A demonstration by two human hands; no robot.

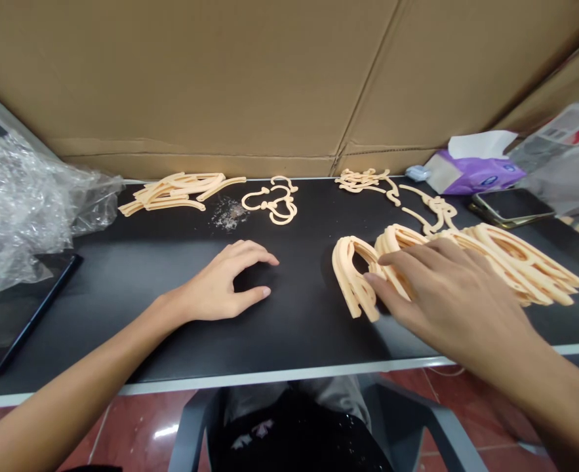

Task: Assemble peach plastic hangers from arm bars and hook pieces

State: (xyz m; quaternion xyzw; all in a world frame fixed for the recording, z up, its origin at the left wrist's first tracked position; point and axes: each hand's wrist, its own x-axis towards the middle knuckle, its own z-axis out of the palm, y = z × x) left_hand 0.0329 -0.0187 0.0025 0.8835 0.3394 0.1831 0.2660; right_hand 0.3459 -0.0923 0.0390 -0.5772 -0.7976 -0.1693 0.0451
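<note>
My left hand rests on the black tabletop with thumb and fingers apart and nothing between them. At the right, my right hand is over a row of cream-coloured curved plastic pieces, stacked in arches. Its thumb and index fingertips are a little apart, close to the leftmost arch stack and the stack beside it. The other fingers hide part of the row. More nested arch pieces lie to the right of this hand.
Straight cream strips, small hook-shaped pieces, and loose curved pieces lie along the back, before a cardboard wall. Purple tissue pack and phone are at right; bubble wrap and a dark tablet at left.
</note>
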